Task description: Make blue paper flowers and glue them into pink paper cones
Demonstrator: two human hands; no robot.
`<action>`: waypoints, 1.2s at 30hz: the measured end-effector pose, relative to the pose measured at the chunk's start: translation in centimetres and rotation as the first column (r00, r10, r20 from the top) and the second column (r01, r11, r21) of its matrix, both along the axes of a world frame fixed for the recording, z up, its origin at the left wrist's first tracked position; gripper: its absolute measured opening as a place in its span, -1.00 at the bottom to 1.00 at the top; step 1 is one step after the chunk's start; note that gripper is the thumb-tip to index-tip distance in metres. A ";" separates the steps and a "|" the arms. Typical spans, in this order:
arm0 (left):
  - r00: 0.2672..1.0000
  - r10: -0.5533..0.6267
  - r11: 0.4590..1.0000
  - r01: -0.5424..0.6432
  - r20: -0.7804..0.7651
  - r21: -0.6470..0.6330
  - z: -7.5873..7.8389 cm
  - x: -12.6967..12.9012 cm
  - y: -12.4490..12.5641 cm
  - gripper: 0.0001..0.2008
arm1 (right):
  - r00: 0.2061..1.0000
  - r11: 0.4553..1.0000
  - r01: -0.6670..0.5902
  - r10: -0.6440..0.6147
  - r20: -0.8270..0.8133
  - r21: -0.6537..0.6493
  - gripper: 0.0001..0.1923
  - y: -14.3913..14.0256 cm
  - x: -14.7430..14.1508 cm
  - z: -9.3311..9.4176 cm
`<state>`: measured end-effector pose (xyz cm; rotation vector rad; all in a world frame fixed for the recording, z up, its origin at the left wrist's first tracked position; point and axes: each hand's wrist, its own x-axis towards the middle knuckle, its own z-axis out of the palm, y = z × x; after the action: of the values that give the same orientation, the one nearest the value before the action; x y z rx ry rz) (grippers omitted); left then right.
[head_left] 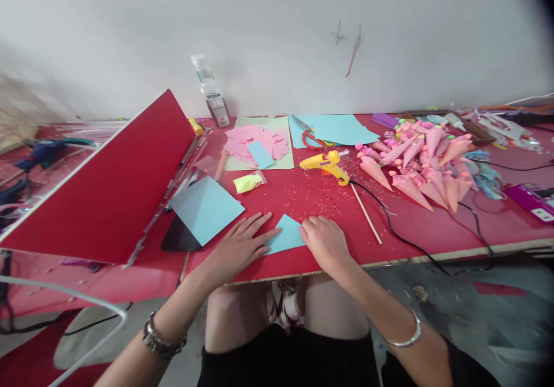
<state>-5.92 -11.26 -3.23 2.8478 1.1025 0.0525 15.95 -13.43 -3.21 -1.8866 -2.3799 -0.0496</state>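
Observation:
A small light-blue paper piece (pixel 286 234) lies near the front edge of the red table (pixel 433 231). My left hand (pixel 242 243) rests flat on its left part, fingers spread. My right hand (pixel 324 241) presses on its right edge with fingers curled down. Neither hand lifts the paper; both press it against the table. A larger light-blue sheet (pixel 206 208) lies just left of my left hand, partly over a dark tablet (pixel 177 238).
A yellow glue gun (pixel 325 164) with a black cord lies behind my hands, a thin wooden stick (pixel 367 215) beside it. Pink paper cones (pixel 419 162) pile at right. A big red board (pixel 108 191) leans at left. Scissors (pixel 309 136), pink scraps (pixel 255 142) and a bottle (pixel 211 91) stand farther back.

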 end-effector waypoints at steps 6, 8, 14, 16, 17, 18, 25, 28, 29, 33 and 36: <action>0.996 -0.046 0.999 0.047 -0.075 0.007 0.8 -1.1 -0.1 -0.57 | 1.000 1.000 0.006 -0.006 -0.008 0.002 -0.75 -0.1 -0.1 0.1; 0.986 -0.123 0.992 0.121 -0.113 -0.021 1.6 -0.8 -0.1 -0.55 | 1.000 1.000 0.010 -0.010 -0.003 0.009 -0.76 -0.2 -0.1 0.1; 0.963 -0.228 0.972 0.215 -0.145 -0.097 2.5 -0.4 0.2 -0.48 | 0.998 0.992 -0.034 0.040 -0.052 0.119 -0.83 -0.3 0.2 0.2; 0.962 -0.236 0.969 0.222 -0.136 -0.108 2.2 -0.5 0.4 -0.49 | 0.989 0.973 -0.113 0.130 -0.072 0.203 -0.83 -0.7 0.2 0.3; 0.962 -0.242 0.967 0.229 -0.129 -0.112 2.1 -0.6 0.5 -0.50 | 0.977 0.954 -0.176 0.200 -0.078 0.242 -0.80 -1.0 0.1 0.4; 0.961 -0.248 0.966 0.235 -0.120 -0.112 1.9 -0.7 0.5 -0.49 | 0.956 0.931 -0.250 0.280 -0.082 0.268 -0.77 -1.3 0.0 0.4; 0.964 -0.256 0.962 0.247 -0.071 -0.120 1.3 -0.9 0.9 -0.39 | 0.818 0.835 -0.521 0.548 -0.176 0.178 -0.68 -3.2 -0.8 0.4; 0.965 -0.249 0.963 0.238 -0.081 -0.127 1.2 -0.9 1.0 -0.40 | 0.833 0.861 -0.488 0.509 -0.218 0.145 -0.65 -3.4 -0.6 0.4; 0.965 -0.247 0.963 0.235 -0.084 -0.129 1.3 -1.0 1.0 -0.41 | 0.837 0.869 -0.474 0.494 -0.234 0.140 -0.65 -3.4 -0.4 0.4; 0.961 -0.263 0.959 0.251 -0.082 -0.132 1.5 -1.0 0.9 -0.41 | 0.853 0.897 -0.415 0.442 -0.278 0.153 -0.66 -3.3 1.2 0.5; 0.959 -0.270 0.958 0.258 -0.083 -0.126 1.6 -1.0 0.9 -0.41 | 0.872 0.920 -0.360 0.391 -0.293 0.157 -0.68 -3.4 2.7 0.4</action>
<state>-6.90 -10.33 -1.67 2.8915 0.7027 -0.1659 18.67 -16.81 -2.78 -1.2443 -2.4117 0.1573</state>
